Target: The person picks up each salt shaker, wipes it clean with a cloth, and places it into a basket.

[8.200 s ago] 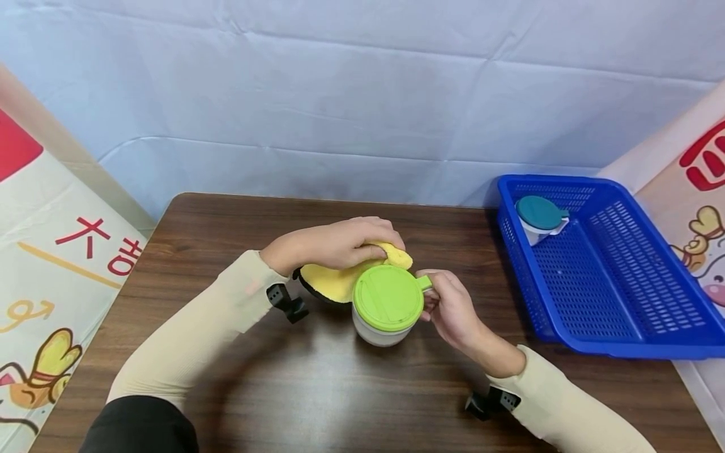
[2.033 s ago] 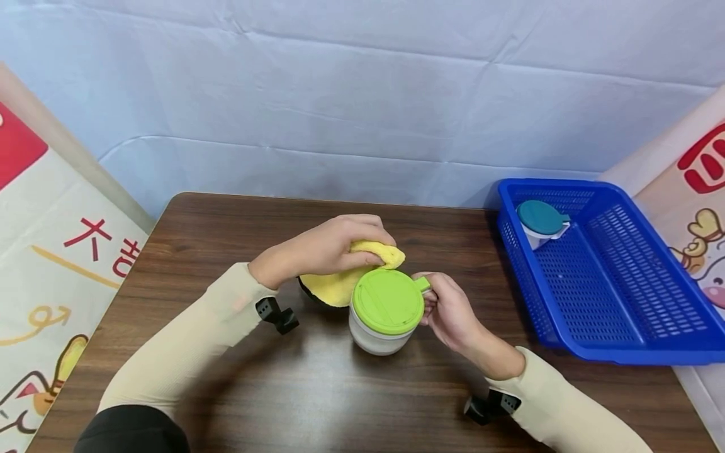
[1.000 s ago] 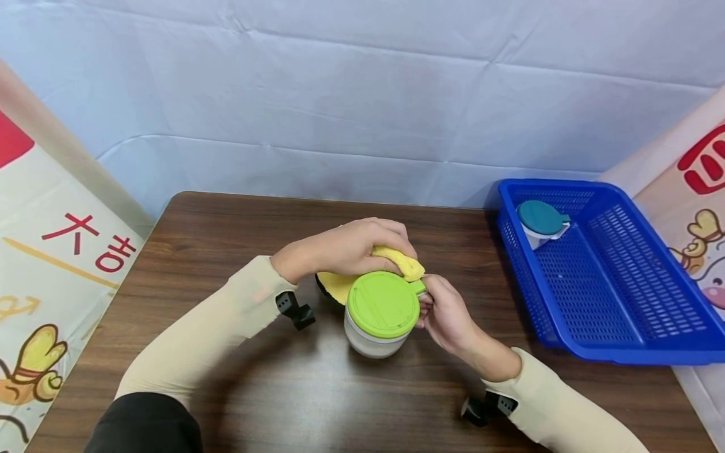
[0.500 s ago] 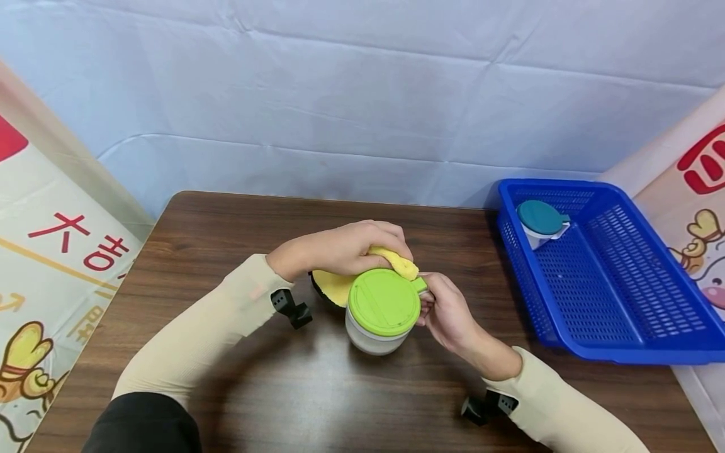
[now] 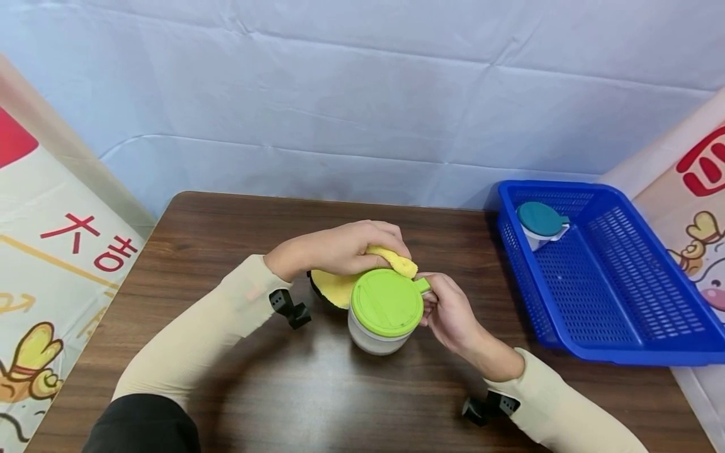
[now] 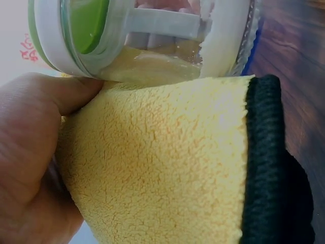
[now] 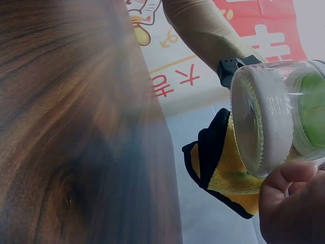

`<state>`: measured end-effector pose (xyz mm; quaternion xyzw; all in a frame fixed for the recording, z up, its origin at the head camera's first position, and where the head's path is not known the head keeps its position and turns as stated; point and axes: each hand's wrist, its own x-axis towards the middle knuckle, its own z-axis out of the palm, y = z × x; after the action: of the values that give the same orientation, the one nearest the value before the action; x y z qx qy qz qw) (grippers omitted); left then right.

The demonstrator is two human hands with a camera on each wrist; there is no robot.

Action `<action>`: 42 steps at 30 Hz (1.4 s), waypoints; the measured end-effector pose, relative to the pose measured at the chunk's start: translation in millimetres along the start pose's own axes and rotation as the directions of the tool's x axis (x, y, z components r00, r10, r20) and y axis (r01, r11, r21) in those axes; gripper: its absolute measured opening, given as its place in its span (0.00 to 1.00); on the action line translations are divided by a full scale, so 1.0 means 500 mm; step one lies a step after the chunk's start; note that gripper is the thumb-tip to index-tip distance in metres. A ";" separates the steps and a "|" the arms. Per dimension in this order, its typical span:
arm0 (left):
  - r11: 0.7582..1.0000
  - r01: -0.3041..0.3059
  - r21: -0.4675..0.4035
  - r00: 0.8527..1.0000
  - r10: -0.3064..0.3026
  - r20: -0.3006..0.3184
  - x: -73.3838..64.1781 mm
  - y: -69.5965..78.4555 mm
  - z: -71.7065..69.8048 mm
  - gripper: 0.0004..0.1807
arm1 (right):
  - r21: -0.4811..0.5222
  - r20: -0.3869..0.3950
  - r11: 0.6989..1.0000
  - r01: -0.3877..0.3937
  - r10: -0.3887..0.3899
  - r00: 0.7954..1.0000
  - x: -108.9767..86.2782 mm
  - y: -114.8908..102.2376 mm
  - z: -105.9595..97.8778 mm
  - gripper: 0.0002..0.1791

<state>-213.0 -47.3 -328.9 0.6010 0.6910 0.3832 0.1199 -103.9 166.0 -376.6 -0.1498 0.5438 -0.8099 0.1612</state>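
Note:
In the head view a clear seasoning jar with a bright green lid (image 5: 387, 303) is held over the middle of the table. White powder (image 6: 223, 35) shows inside it. My right hand (image 5: 450, 311) grips the jar's handle, with curled fingers (image 7: 284, 190) beside the glass in the right wrist view. My left hand (image 5: 354, 247) pinches a yellow cloth (image 6: 157, 157) with a black edge and presses it to the jar's far side near the lid. The cloth hangs down behind the jar, partly hidden by it. In the right wrist view the jar's base (image 7: 247, 122) faces the camera, off the tabletop.
At the right of the brown wooden table (image 5: 226, 226) stands a blue plastic basket (image 5: 595, 283). A second jar with a teal lid (image 5: 540, 219) sits in its far left corner. A pale cloth backdrop (image 5: 340, 94) rises behind the table.
My left hand has shifted the cloth left, then right along the jar's far side, and slightly back. The jar moved a little with it. My right hand keeps hold of the handle.

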 end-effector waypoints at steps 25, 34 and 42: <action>0.999 0.052 -0.005 0.998 -0.052 -0.042 -0.027 -0.011 -0.005 0.09 | -0.009 -0.020 0.999 0.053 -0.053 0.998 -0.004 -0.006 -0.012 0.16; 0.998 0.058 -0.025 0.994 -0.060 -0.095 -0.046 -0.021 -0.005 0.09 | -0.018 -0.069 0.998 0.060 -0.062 0.996 -0.003 -0.009 -0.020 0.17; 0.997 0.076 -0.024 0.993 -0.078 -0.090 -0.060 -0.018 -0.013 0.08 | -0.014 -0.087 0.998 0.062 -0.063 0.994 0.001 -0.011 -0.032 0.17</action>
<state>-216.3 -77.1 -339.6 0.5545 0.7146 0.4122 0.1092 -111.6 180.9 -377.2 -0.1318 0.5501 -0.8171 0.1109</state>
